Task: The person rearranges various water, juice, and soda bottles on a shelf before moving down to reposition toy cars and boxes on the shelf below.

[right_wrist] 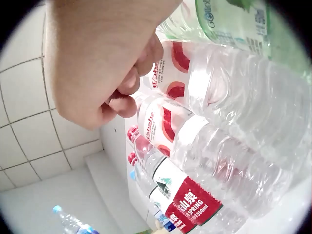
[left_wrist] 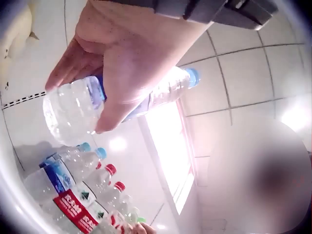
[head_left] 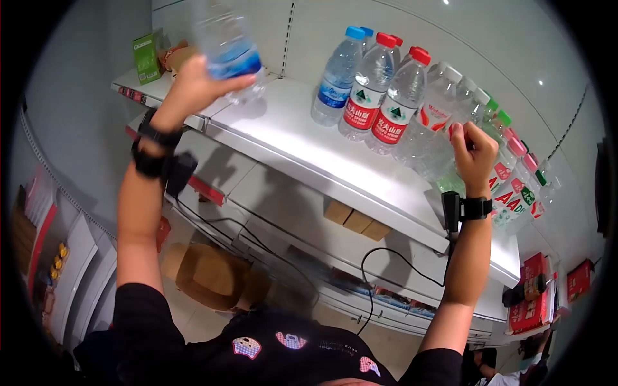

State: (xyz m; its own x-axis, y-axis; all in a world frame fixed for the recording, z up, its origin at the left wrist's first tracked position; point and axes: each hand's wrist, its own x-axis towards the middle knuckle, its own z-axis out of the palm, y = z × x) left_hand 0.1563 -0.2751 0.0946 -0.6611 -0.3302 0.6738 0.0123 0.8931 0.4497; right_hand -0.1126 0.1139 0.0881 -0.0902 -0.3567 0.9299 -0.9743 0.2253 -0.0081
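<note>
In the head view the left hand (head_left: 193,90) grips a clear bottle with a blue label (head_left: 235,59), held above the shelf's left part. The left wrist view shows that hand (left_wrist: 131,53) wrapped round the bottle (left_wrist: 73,109), whose blue cap points away to the right. My right hand (head_left: 475,151), fingers curled with nothing visible in them, is in front of the bottle row. The right wrist view has this hand (right_wrist: 107,63) beside bottles with red-and-white labels (right_wrist: 158,127); contact is unclear. Red-capped bottles (head_left: 362,106) and a blue-capped bottle (head_left: 333,90) stand upright.
A green box (head_left: 147,59) stands at the white shelf's (head_left: 283,122) left end. Pink-capped bottles (head_left: 508,186) are at the right. Small brown boxes (head_left: 357,220) lie on the shelf below. Black cables (head_left: 393,249) hang from both wrists. Red packages (head_left: 531,299) are at the lower right.
</note>
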